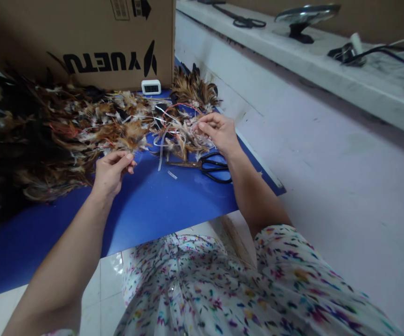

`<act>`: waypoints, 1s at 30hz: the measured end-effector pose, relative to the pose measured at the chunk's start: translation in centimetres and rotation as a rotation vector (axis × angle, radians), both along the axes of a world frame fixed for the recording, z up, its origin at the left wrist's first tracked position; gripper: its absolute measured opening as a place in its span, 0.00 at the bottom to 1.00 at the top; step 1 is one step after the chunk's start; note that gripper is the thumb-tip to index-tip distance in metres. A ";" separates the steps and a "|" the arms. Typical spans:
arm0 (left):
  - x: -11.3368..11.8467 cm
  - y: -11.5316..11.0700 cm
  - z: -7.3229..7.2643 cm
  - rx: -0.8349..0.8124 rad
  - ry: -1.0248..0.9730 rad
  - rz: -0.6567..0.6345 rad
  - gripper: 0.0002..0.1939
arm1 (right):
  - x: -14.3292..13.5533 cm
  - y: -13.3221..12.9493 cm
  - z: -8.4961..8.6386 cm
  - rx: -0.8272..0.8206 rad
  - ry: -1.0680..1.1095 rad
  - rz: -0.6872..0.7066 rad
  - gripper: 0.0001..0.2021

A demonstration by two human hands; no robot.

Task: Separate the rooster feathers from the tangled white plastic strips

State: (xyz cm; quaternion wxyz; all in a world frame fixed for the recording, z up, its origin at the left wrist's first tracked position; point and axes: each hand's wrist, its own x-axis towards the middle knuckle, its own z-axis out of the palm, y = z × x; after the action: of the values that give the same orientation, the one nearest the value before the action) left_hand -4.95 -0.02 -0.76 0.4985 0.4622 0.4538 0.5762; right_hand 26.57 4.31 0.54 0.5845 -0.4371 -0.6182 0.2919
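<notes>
Blue table (142,200): stands against a pale wall (314,177), above a tiled floor (109,277).
Cardboard box (93,28): rises at the back of the table, its black YUETU lettering upside down; what it contains is hidden.
Feather pile (65,140): long brown and black feathers spread loose across the table's left side and in front of the box.
Brown feather bunch (195,88): lies near the box's right edge.
Pale feathers (184,137): lie tangled between the hands, with red and clear strips among them.
Left hand (113,170): at the near edge of the feather pile, thumb and fingertips pressed together; whether they pinch a feather cannot be told.
Right hand (219,133): thumb and forefinger meet at the pale feathers' right side; what they pinch is unclear.
Black-handled scissors (202,165): lie just below the pale feathers, blades pointing left.
White digital display (151,87): stands before the box.
Ledge (314,53): holds dark scissors (246,22), a round object on a black stand (305,21) and cables (377,53).
</notes>
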 end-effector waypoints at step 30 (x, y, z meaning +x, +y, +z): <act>0.0 0.0 -0.1 -0.017 -0.029 -0.027 0.10 | 0.5 1.0 -1.1 -0.061 0.049 -0.040 0.25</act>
State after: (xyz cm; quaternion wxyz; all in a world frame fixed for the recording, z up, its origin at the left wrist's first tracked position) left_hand -4.92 0.00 -0.90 0.5167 0.4557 0.4451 0.5720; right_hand 27.09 5.31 -0.58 0.5915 -0.4599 -0.5856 0.3093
